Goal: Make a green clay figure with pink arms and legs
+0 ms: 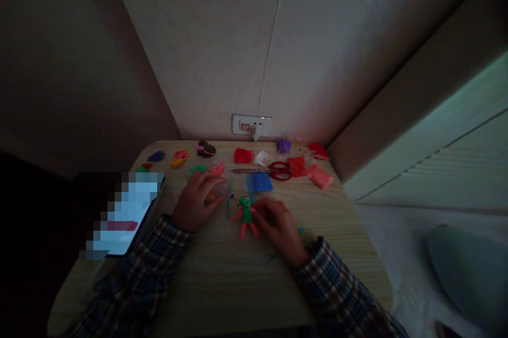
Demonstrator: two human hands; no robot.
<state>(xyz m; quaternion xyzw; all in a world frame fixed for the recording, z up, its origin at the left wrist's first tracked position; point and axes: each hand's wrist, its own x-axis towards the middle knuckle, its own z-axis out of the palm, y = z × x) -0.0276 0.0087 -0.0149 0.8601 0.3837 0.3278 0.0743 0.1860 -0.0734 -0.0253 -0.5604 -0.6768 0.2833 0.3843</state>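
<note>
A small clay figure with a green head and body and pink arms and legs lies on the wooden table. My right hand is closed at the figure's right side, its fingertips on the pink arm there. My left hand hovers to the left of the figure, thumb and fingers apart. Just beyond those fingers are a pink clay packet and a green clay piece. Between the left hand and the figure lies a thin bluish stick. Dim light blurs fine detail.
Red-handled scissors lie behind a blue clay packet. Several other packets, including a purple one, line the back right. Small clay shapes, one brown, sit back left. A lit tablet stands left; a wall socket is behind.
</note>
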